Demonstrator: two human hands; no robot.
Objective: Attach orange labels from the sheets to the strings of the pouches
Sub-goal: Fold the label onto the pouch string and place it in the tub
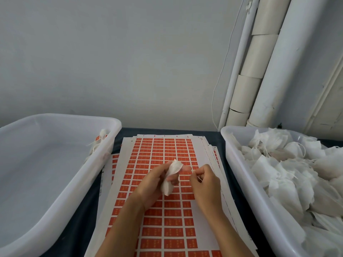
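— Where is the pouch held?
— A white pouch (171, 178) is gripped by the left hand (154, 182) above the sheet of orange labels (167, 216).
— And the right hand (205, 184)?
— Its string (199, 178) is pinched between curled fingers, just beside.

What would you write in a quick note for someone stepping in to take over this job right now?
Left hand grips a white pouch above the label sheets.
Right hand pinches what looks like the pouch's string; whether a label is on it is too blurred to tell.
Done: a few labelled pouches lie in the left tub.
Left: the right tub is heaped with unlabelled pouches, and many orange labels remain on the sheets.
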